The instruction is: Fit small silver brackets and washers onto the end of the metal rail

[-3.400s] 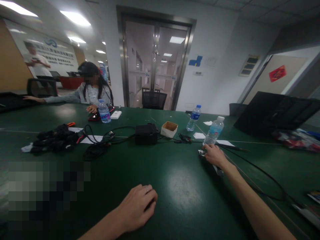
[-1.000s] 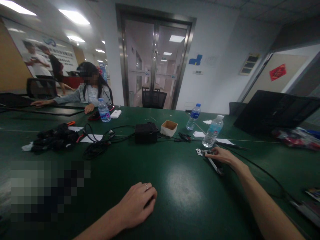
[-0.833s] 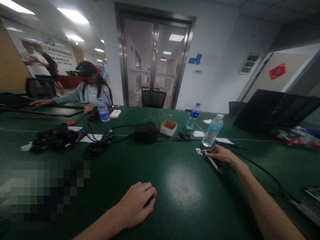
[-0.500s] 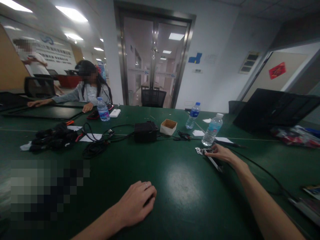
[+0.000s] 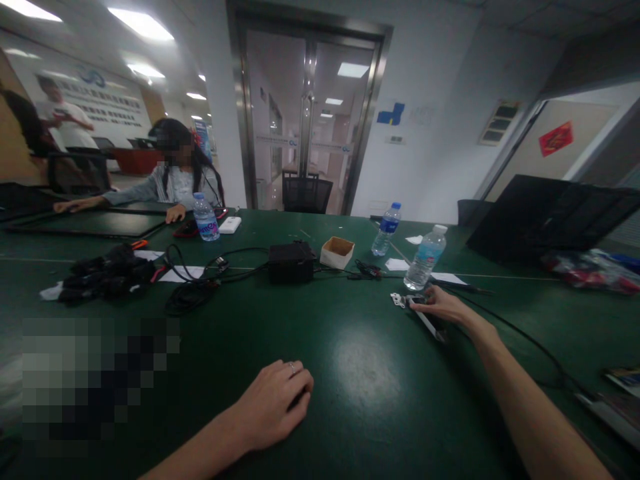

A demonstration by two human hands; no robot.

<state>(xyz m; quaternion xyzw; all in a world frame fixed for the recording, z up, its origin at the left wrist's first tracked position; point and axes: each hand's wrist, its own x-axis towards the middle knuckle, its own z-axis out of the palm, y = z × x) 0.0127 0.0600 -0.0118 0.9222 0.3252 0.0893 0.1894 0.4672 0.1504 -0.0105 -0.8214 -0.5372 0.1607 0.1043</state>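
Note:
My right hand (image 5: 447, 308) reaches out on the right and grips a slim dark part with a silvery edge (image 5: 428, 324) between thumb and fingers. A small pierced metal bracket (image 5: 398, 301) sticks out at its left end; what kind of part it is I cannot make out. The part lies at or just above the green table (image 5: 340, 327), right in front of a water bottle (image 5: 425, 259) with a pale blue label. My left hand (image 5: 277, 403), wearing a ring, rests on the table near the front with its fingers curled loosely together and nothing visible in them.
Mid-table are a black box-shaped device (image 5: 291, 262), an open small carton (image 5: 337, 253) and another bottle (image 5: 387, 230). Tangled black cables (image 5: 193, 293) and a dark bundle (image 5: 107, 270) lie left. A large black panel (image 5: 545, 217) stands right. A seated person (image 5: 175, 167) is across the table.
Both my hands and the gripped part stay practically where they were. In the far left background, a dark-clothed person has come into sight beside the standing one.

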